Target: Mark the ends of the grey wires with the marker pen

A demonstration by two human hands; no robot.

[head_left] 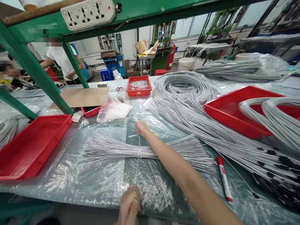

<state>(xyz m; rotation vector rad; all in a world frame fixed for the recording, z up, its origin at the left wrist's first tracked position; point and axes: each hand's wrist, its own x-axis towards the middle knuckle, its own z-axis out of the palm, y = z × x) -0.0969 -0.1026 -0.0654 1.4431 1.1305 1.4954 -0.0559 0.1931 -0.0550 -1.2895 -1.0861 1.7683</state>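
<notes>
A bundle of thin grey wires (112,149) lies crosswise on the plastic-covered table, drawn in at its middle and fanned out at both ends. Around that waist runs a thin whitish string (137,168), stretched taut between my hands. My right hand (141,127) is closed on its far end beyond the bundle, with the forearm crossing over the wires. Closer to me, at the table's front edge, my left hand (130,202) is a fist around the near end. A short white strip sticks out beside the string near my right hand.
Long coiled grey wires (182,115) spread over the right side. A red-and-white marker (225,179) lies by the bundle. Red trays stand left (35,147) and right (225,103); a red bin (139,92) holds small metal parts. A green frame (42,70) rises left; a person (62,59) stands behind.
</notes>
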